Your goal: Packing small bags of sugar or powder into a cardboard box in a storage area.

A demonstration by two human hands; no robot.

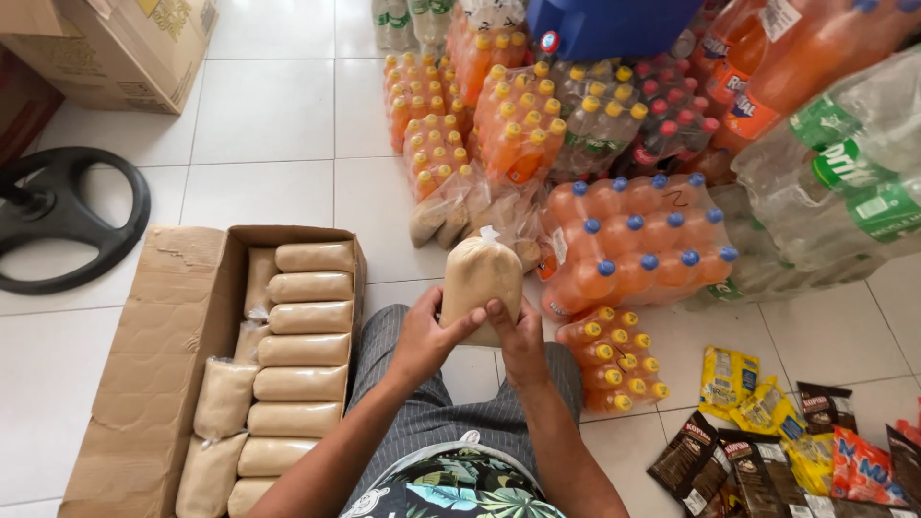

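Observation:
Both my hands hold a clear plastic bag of tan powder (478,276), tied at the top, upright above my lap. My left hand (429,331) grips its lower left side and my right hand (519,338) grips its lower right side. To my left lies an open cardboard box (158,364) with several like tan bags (305,349) stacked in a row, and a few more (223,398) leaning beside them.
Shrink-wrapped packs of orange drink bottles (633,245) stand ahead and to the right, with more tan bags (451,211) in a clear sack. Sachets (767,432) lie on the tiled floor at right. A black steering wheel (58,216) and another cardboard box (115,43) are at left.

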